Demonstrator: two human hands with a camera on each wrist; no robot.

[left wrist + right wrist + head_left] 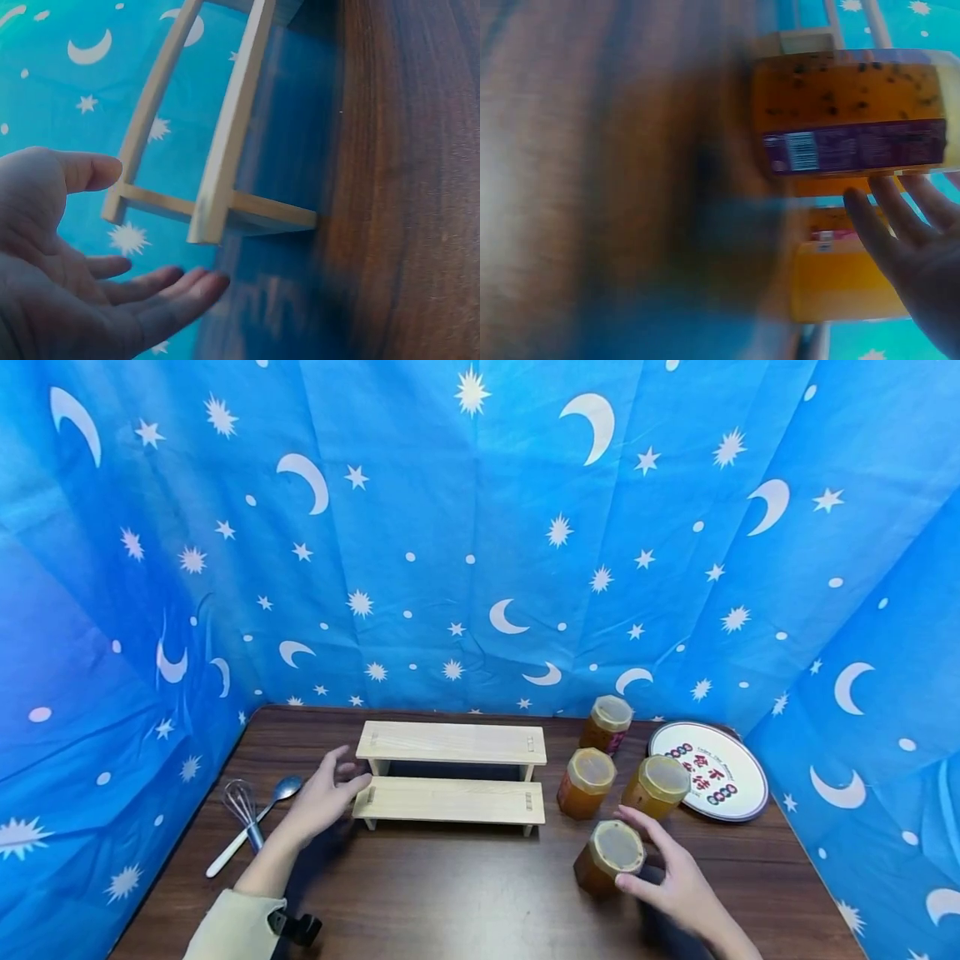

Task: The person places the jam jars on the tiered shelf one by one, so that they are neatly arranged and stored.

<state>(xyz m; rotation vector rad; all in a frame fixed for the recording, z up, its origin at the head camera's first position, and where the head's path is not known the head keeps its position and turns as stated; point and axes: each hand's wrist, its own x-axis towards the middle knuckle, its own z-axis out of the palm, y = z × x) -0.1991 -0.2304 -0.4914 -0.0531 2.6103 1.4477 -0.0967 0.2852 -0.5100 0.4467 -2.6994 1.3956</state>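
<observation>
A light wooden two-step rack has an upper board (452, 742) and a lower board (450, 800). My left hand (324, 803) is at its left end, thumb by the lower board and fingers spread; the left wrist view shows the palm (52, 300) holding nothing. On the right, my right hand (678, 885) is beside the nearest jar (611, 857), an amber jar with a pale lid. In the right wrist view, dark specks and a purple label mark this jar (847, 97). The fingers (904, 225) lie straight alongside it; whether they touch is unclear.
Behind the nearest jar stand an orange jar (587, 783), a yellow jar (656, 787) and a darker jar (606, 725). An oval white plate (738, 777) with red characters lies at the back right. A whisk (242, 802) crosses a white-handled spoon (228, 853) at left.
</observation>
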